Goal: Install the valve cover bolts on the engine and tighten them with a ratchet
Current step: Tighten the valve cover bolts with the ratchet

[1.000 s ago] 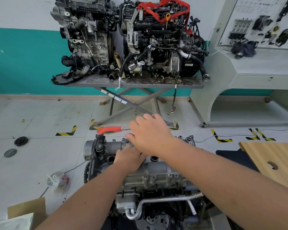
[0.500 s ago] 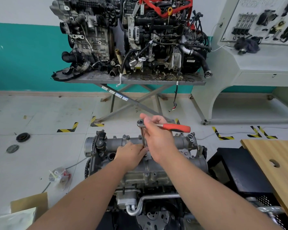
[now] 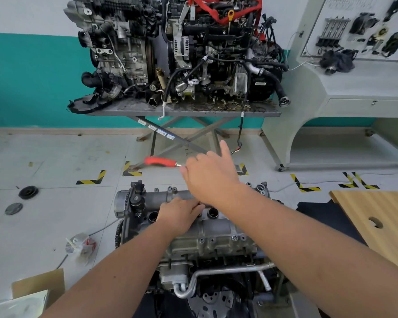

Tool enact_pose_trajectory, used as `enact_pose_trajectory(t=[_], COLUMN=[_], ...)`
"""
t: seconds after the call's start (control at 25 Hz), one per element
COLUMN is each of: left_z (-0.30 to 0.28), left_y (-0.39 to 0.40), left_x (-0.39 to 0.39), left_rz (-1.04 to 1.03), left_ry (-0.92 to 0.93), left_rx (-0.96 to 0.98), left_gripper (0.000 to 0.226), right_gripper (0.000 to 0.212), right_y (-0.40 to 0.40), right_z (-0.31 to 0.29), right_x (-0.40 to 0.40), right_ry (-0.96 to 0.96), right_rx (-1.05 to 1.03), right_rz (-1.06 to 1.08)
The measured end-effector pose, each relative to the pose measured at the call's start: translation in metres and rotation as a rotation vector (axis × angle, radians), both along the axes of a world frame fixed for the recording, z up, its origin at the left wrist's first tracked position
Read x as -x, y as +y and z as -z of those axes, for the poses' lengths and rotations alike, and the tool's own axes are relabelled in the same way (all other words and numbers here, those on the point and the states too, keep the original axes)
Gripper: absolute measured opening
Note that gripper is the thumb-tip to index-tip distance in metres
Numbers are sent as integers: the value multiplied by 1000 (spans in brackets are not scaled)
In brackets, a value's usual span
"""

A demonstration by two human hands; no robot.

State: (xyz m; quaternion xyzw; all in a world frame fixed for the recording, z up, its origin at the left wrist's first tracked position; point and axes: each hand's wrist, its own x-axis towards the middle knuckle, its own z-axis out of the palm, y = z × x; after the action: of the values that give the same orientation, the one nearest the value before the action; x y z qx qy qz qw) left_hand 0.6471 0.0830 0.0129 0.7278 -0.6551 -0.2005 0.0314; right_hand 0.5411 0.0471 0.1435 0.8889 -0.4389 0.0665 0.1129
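Note:
The grey valve cover (image 3: 216, 232) tops the engine in front of me, low in the middle of the view. My left hand (image 3: 179, 213) rests on the cover, its fingertips pinching the lower end of the ratchet's extension where it meets the cover. Above it, my right hand (image 3: 213, 177) grips the ratchet (image 3: 160, 161) near its head with the thumb sticking up. The red handle points left. The ratchet head, the socket and the bolt under it are hidden by my hands. Other bolts (image 3: 234, 237) sit along the cover's near edge.
Two more engines stand on a grey scissor-leg table (image 3: 184, 112) at the back. At right are a wooden board (image 3: 381, 216) with a hole and a grey display stand (image 3: 345, 88). On the floor to the left lie black discs (image 3: 28, 192), a plastic bag (image 3: 81, 244) and a cardboard box (image 3: 36, 286).
The red handle pointed left a second ago, right half a second ago, and points left again now. My right hand moved with it while my left hand stayed on the cover.

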Motion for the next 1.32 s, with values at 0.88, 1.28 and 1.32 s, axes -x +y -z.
enact_pose_trajectory(t=[0.88, 1.28, 1.32], left_z=[12, 9, 9], left_y=[-5, -3, -2], left_x=[-1, -3, -2], left_rz=[-115, 31, 28], left_ry=[137, 29, 32], left_rx=[51, 68, 69], left_gripper=[37, 43, 44], right_gripper=[40, 16, 18], right_y=[0, 1, 3], right_z=[14, 19, 26], right_x=[2, 3, 2], right_ry=[-80, -2049, -2107], right_rx=[18, -1467, -1405], right_rz=[-151, 289, 235])
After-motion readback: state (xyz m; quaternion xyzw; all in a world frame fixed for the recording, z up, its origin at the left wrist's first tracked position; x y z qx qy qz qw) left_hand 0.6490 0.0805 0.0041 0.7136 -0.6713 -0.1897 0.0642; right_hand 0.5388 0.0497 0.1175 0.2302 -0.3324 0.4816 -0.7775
